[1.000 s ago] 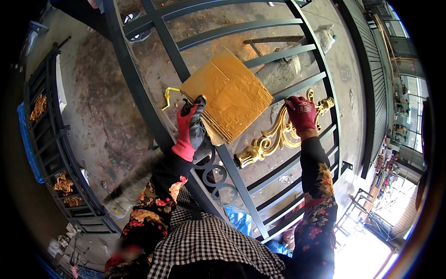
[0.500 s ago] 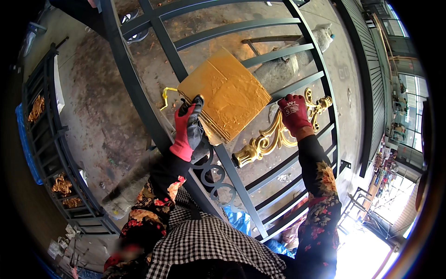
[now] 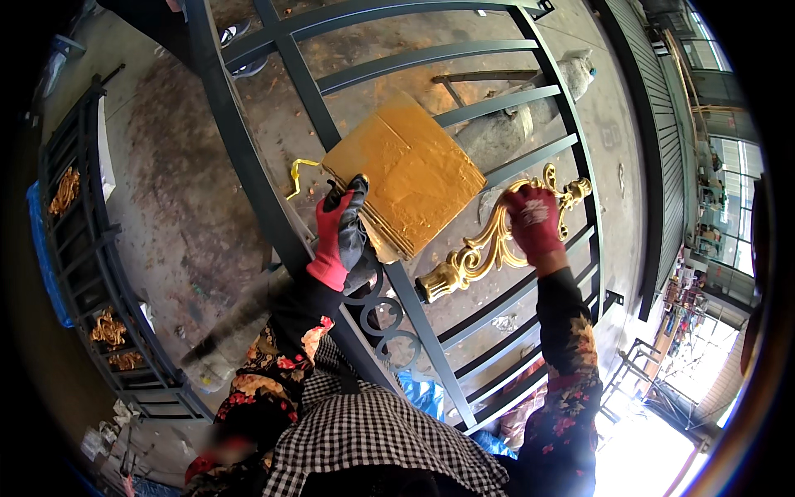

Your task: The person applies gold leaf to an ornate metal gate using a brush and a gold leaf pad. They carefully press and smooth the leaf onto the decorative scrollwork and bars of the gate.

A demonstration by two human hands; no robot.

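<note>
My left hand [image 3: 338,232], in a red and black glove, grips the near left edge of a square piece of cardboard [image 3: 410,178]. Gold-brown paint coats the cardboard's top face, and layers show along its near edge. My right hand [image 3: 537,222], in a dark red glove, is closed over the upper scrolls of a gold scrollwork ornament [image 3: 476,255]. Whatever its fingers hold is hidden beneath the glove. The ornament slants across a dark metal railing panel [image 3: 424,335], just right of the cardboard.
A strip of yellow tape or string [image 3: 300,172] sticks out left of the cardboard. On the left stands another dark railing [image 3: 106,248] with gold ornaments. Grey wrapped bundles [image 3: 497,137] lie below the panel. Someone's shoe [image 3: 236,33] shows at the upper left.
My right hand has shifted slightly down and to the right along the ornament, uncovering some scrollwork above it. My left hand still holds the cardboard, which sits marginally lower and further right in view.
</note>
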